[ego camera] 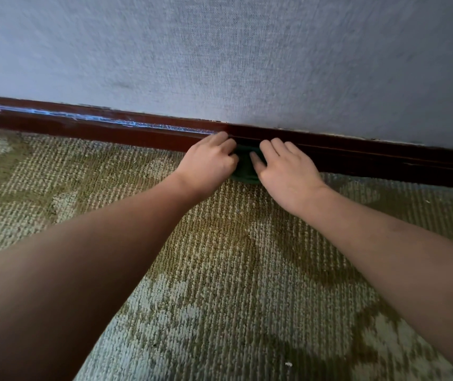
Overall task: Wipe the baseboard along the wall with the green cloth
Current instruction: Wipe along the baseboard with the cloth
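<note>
- The baseboard is dark red-brown. It runs along the far edge of the floor, from the left side across to the right.
- On its left part, a pale bluish streak lies along the top ledge.
- Above the baseboard stands a grey-blue textured wall.
- The left hand is at the foot of the baseboard. Its fingers are curled and grip the left side of the green cloth.
- The green cloth is bunched between the two hands, near the middle of the far edge, and touches both the baseboard and the carpet.
- The right hand rests on the right side of the cloth. Its thumb lies on the cloth, and its fingers are fairly straight and close together, with the tips at the baseboard.
- The patterned green-beige carpet continues along the baseboard on both sides of the hands.
- A small white speck lies on the carpet near the near edge, to the right.
</note>
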### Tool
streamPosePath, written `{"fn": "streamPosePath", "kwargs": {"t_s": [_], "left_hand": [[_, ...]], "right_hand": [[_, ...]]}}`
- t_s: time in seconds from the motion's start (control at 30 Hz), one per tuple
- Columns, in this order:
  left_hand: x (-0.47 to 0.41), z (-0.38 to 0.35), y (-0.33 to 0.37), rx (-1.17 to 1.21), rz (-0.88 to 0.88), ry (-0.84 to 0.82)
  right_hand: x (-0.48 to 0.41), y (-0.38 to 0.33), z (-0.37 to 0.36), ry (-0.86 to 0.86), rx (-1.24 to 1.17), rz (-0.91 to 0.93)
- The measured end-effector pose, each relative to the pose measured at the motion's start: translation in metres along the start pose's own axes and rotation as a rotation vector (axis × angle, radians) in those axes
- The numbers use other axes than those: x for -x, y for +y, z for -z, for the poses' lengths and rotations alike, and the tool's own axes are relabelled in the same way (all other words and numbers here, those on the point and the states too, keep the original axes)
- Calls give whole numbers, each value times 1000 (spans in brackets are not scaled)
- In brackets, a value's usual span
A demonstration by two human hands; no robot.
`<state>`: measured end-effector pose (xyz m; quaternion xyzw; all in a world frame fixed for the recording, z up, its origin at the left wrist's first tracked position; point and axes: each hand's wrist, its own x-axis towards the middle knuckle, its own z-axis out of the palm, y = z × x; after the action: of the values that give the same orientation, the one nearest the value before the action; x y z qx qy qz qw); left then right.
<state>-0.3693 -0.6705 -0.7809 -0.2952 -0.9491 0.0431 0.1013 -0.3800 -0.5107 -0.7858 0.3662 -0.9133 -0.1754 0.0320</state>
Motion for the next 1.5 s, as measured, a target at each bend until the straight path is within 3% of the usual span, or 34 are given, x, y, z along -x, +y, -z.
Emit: {"fn": "streamPosePath", "kwargs": {"t_s": [0.37, 0.83, 1.03, 1.2, 1.5], "left_hand": [[-5, 10, -12, -104, -16, 100], [-6, 1, -6, 63, 116, 68], [8, -4, 3, -6, 31, -4], [-1, 4, -7, -15, 42, 67], [-5, -14, -11, -52, -1, 8]], "right_hand": [[-1, 11, 10, 38, 69, -45], [-6, 5, -1, 53, 41, -13], [5, -2, -1, -34, 37, 28], [0, 8, 4, 40, 84, -15], [-4, 2, -17, 56, 125, 11]]}}
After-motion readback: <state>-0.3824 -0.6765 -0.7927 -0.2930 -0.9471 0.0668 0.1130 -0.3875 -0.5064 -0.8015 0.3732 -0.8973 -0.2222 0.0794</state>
